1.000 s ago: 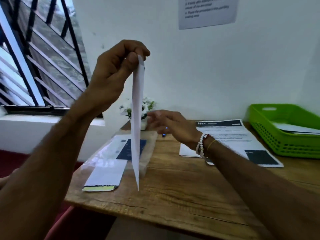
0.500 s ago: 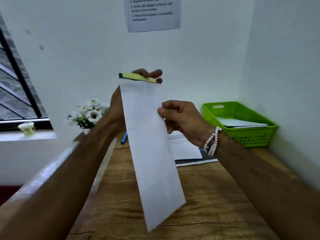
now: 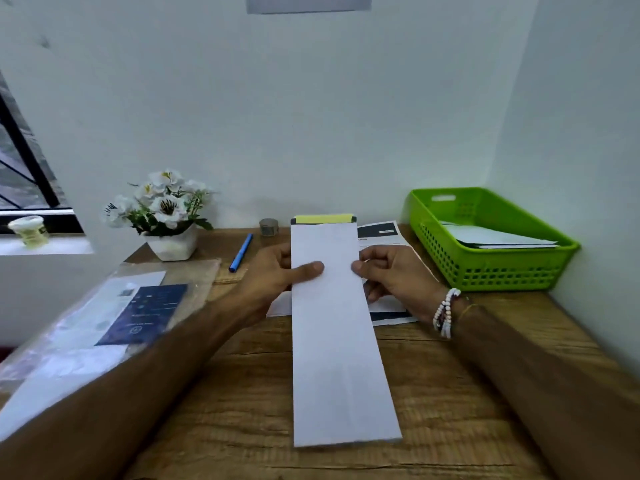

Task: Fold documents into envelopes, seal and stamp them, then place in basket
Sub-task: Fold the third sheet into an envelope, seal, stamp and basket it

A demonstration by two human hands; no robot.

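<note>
A long white envelope (image 3: pixel 337 341) with a yellow strip on its far flap is held lengthwise over the wooden table (image 3: pixel 242 393). My left hand (image 3: pixel 273 275) grips its left edge, thumb on top. My right hand (image 3: pixel 391 275), bead bracelets at the wrist, pinches its right edge. Printed documents (image 3: pixel 381 233) lie under and behind my hands. The green basket (image 3: pixel 491 268) stands at the back right with envelopes (image 3: pixel 495 237) inside. A small round stamp (image 3: pixel 268 226) sits near the wall.
A blue pen (image 3: pixel 241 252) lies beside a white pot of flowers (image 3: pixel 166 216). A clear plastic pack of envelopes and a dark blue card (image 3: pixel 104 317) covers the table's left side. Walls close the back and right; a window sill (image 3: pixel 34 244) is at left.
The envelope came down from an upright hold in my left hand to a flatter position over the table. My right hand has taken its right edge, and my view has tilted down.
</note>
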